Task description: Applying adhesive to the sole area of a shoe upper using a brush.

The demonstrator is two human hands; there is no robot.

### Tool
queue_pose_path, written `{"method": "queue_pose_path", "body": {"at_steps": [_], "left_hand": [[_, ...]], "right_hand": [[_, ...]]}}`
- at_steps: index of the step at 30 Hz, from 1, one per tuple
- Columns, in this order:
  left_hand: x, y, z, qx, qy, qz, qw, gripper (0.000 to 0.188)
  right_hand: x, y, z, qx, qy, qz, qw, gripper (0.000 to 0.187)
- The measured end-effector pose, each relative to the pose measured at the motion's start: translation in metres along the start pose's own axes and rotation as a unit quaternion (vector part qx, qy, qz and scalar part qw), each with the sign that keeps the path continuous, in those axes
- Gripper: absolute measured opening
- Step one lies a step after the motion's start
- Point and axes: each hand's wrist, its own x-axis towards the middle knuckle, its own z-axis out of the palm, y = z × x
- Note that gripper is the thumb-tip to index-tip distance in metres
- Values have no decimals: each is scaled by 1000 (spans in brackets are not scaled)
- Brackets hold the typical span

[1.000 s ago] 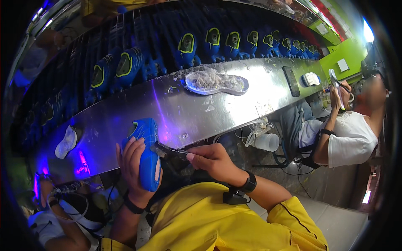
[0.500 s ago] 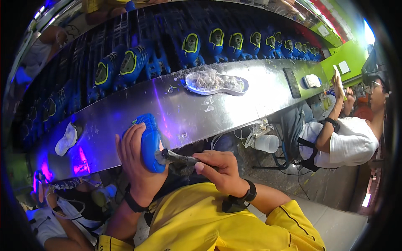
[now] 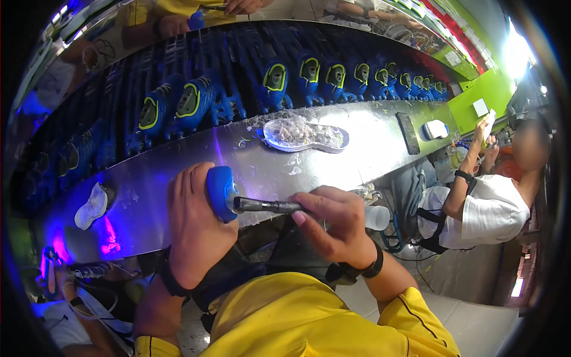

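Observation:
My left hand point(image 3: 199, 229) is wrapped around a blue shoe point(image 3: 221, 193), holding it at the near edge of the metal bench. In my right hand point(image 3: 342, 226) is a black-handled brush point(image 3: 267, 206), gripped between thumb and fingers. Its head is against or very close to the right side of the shoe; the exact contact cannot be made out. Beyond them on the bench lies a white shoe sole point(image 3: 334, 138) heaped with pale, fluffy scraps. Another white sole-shaped piece point(image 3: 91, 206) rests at the left.
A rack of blue shoes with yellow-green collars point(image 3: 275, 78) runs along the far side of the metal bench point(image 3: 262, 172). A dark bar point(image 3: 408, 134) and a small white-and-blue piece point(image 3: 435, 129) lie at right. Co-workers point(image 3: 491, 202) sit at both sides.
The shoe has turned in my left hand, so less of its length shows. My right hand has moved right and up with the brush, which now lies more level.

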Motion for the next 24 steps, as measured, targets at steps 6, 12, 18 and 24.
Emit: {"method": "queue_pose_path", "body": {"at_steps": [6, 12, 18, 24], "left_hand": [[17, -22, -7, -39, -25, -22, 999, 65], [31, -43, -19, -90, -84, -74, 990, 64], [49, -63, -34, -129, -152, -120, 973, 68], [53, -84, -38, -111, -156, -75, 979, 91]], "right_hand": [[21, 35, 29, 119, 1, 25, 993, 21], [26, 50, 71, 188, 34, 33, 981, 22], [17, 54, 95, 166, 31, 80, 982, 22], [-3, 60, 110, 115, 53, 124, 984, 20]]}}
